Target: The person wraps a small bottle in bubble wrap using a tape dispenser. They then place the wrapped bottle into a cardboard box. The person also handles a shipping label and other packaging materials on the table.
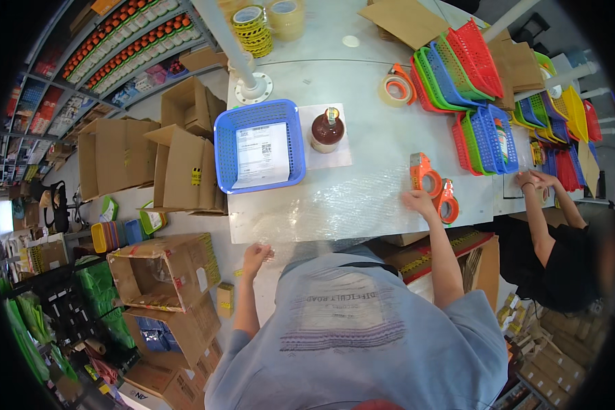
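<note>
A clear sheet of bubble wrap point(331, 205) lies across the near part of the white table and hangs over its front edge. My left hand point(256, 260) is closed at the wrap's near left corner, just off the table edge. My right hand point(419, 201) has its fingers closed at the wrap's right edge, beside two orange tape dispensers point(425, 174). Beyond the wrap, a round brown bottle point(326, 133) with a label over its neck stands upright on a white sheet point(340, 156). To its left, a blue plastic basket point(291, 113) holds a printed paper slip point(262, 156).
Another tape dispenser point(398, 87) lies farther back, near stacked colored baskets point(458, 68). A white post point(253, 87) rises behind the blue basket. Open cardboard boxes point(126, 154) crowd the left side. A co-worker's hands point(536, 181) are at the table on the right.
</note>
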### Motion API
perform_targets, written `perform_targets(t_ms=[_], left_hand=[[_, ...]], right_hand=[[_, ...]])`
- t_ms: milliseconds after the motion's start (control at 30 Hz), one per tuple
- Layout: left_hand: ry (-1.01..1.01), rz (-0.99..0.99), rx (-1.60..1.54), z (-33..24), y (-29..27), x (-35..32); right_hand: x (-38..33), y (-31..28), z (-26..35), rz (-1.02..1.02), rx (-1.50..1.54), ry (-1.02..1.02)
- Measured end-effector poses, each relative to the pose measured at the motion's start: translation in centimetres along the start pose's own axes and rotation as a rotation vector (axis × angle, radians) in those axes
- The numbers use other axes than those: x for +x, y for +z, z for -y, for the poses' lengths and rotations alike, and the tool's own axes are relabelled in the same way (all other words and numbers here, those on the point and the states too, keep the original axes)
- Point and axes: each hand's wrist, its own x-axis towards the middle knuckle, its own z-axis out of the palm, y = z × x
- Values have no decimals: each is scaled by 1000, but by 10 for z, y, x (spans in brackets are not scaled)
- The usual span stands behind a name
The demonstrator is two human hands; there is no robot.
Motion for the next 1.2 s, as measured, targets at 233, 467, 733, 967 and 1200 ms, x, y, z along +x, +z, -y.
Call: perform_targets(t_ms=[233,467,733,967,1200], left_hand=[[217,23,-13,-57,18,6],[139,217,11,-86,9,3],[183,199,67,-119,9,-6],[219,276,-95,-167,-22,-27],[475,427,-85,-216,-40,-22]], right_hand=[[6,-26,27,-177,-267,-224],[-28,-61,43,-50,-45,-177],[-15,-23,57,-567,-689,-572],[-79,-105,71,-18,158,-384],[-122,-132,83,16,457,-470]])
